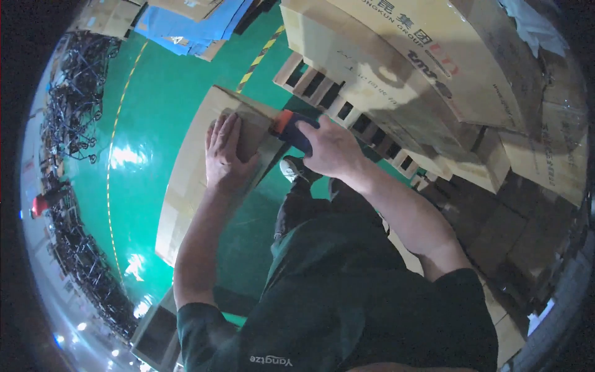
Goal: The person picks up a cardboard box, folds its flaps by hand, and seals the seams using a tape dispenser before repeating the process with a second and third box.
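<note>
A long cardboard box (186, 167) stands in front of me, slanting from the upper middle to the lower left. My left hand (228, 152) lies flat on its top near the upper end, fingers spread a little. In my right hand (328, 146) is a dark tool with an orange end (294, 129), which looks like a tape dispenser. The orange end is at the box's upper right edge. My right fingers wrap round the tool's body and partly hide it.
Large printed cartons (403, 68) are stacked on wooden pallets (322, 90) at the right. Blue sheets and cardboard (189, 28) lie at the top. Dark metal frames (74, 99) line the left side. Yellow-black tape (260, 59) marks the green floor (149, 111).
</note>
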The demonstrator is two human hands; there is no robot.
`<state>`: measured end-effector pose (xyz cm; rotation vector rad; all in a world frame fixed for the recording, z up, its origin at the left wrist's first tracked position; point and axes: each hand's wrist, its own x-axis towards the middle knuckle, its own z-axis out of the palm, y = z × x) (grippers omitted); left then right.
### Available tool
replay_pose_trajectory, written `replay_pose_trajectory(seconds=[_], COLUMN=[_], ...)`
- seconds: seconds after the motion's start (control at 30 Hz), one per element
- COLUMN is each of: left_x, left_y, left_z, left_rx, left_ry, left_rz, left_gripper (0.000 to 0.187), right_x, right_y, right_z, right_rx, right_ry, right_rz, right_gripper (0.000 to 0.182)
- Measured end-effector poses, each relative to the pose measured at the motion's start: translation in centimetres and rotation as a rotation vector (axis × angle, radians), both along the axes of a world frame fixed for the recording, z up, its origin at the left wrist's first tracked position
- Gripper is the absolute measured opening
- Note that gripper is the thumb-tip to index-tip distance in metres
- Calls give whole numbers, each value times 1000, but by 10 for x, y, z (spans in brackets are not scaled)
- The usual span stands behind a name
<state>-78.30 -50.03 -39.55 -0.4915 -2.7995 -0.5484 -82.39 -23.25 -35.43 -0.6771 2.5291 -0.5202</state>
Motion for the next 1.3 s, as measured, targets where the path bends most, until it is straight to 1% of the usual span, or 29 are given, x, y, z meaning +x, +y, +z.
replay_pose_trajectory(seconds=[0.07, 0.1, 0.17, 0.2, 0.23, 0.3, 0.37, 0.4, 0.47, 0.5, 0.57, 0.6, 0.67, 0.7, 0.77, 0.8, 0.87, 0.9, 0.93, 1.0, 1.07, 1.1, 1.17, 1.2, 1.27, 1.3], left_x=[-2, -3, -3, -1, 3, -2, -3, -3, -3, -2, -2, -2, -3, -1, -2, -5, -17, -23, -29, -36, -36, -34, -34, -35, -32, -32], left_y=[4, 4, 4, 6, 8, 2, 0, 0, 0, 1, 1, 2, 6, 13, 33, 46, 78, 90, 98, 105, 102, 101, 100, 97, 88, 83], left_z=[6, 8, 8, 8, 7, 14, 10, 8, 9, 9, 10, 10, 10, 13, 28, 35, 50, 50, 41, 29, 17, 14, 11, 11, 8, 13], left_rx=[19, 25, 17, 12, 25, 40, 24, 18, -11, -17, -15, -18, -69, -88, -151, -170, -302, -336, -372, -438, -527, -560, -476, -459, -264, -224], left_ry=[-41, -50, -39, -34, -44, -36, -20, -10, -60, -69, -74, -72, -63, -63, -136, -149, -435, -502, -495, -485, -378, -356, -379, -382, -262, -233], left_rz=[30, 36, 27, 23, 14, -13, -29, -28, 2, 13, 25, 27, 18, 14, 147, 183, 412, 473, 516, 586, 598, 601, 607, 613, 568, 555], left_gripper=[84, 85, 85, 85, 84, 81, 81, 81, 84, 85, 81, 80, 85, 87, 88, 88, 96, 99, 105, 113, 94, 90, 83, 81, 77, 76], right_x=[-10, -15, -25, -27, -26, -28, -10, -11, -23, -30, -47, -60, -102, -120, -148, -159, -179, -185, -188, -189, -179, -170, -152, -140, -95, -77], right_y=[-5, -7, -10, -11, -12, -16, 8, 22, 57, 75, 112, 146, 245, 276, 295, 308, 336, 347, 357, 362, 346, 342, 344, 334, 297, 275], right_z=[13, 14, 8, -6, -31, -64, -87, -76, -7, 28, 96, 109, 112, 121, 144, 148, 137, 133, 124, 115, 122, 121, 115, 115, 112, 104], right_rx=[6, 9, 30, 33, 55, 82, -129, -184, -317, -349, -446, -473, -789, -871, -996, -1031, -905, -880, -790, -664, -874, -930, -833, -811, -1199, -1300], right_ry=[-72, -89, -200, -225, -273, -324, -197, -160, -308, -341, 5, 94, 452, 540, 536, 531, 552, 558, 530, 478, 552, 559, 895, 975, 1136, 1169], right_rz=[-40, -51, -80, -89, -73, -61, -281, -329, -434, -456, -436, -431, -703, -774, -1094, -1173, -1166, -1162, -1161, -1156, -1125, -1122, -1215, -1236, -1155, -1139], right_gripper=[44, 41, 45, 47, 45, 45, 36, 35, 42, 44, 41, 41, 48, 50, 34, 30, 28, 28, 29, 32, 25, 24, 34, 37, 28, 26])
